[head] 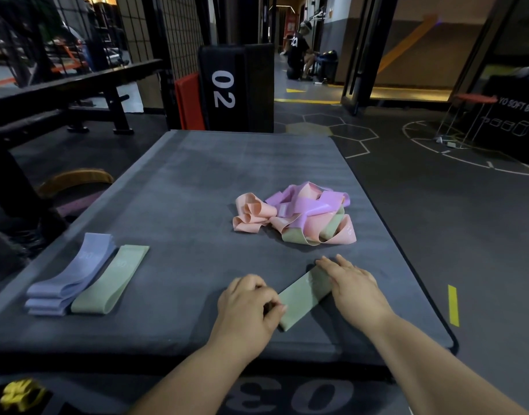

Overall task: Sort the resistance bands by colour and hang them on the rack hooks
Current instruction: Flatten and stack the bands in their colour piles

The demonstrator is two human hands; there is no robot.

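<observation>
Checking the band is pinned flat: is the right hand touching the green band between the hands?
Touching. The head view shows the right hand lying flat over the far end of the green band, while the left hand pinches its near end.

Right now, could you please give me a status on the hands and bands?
Left hand pinches green band, near end; right hand flat on far end. Tangled pile unsorted behind. No obstruction seen.
</observation>
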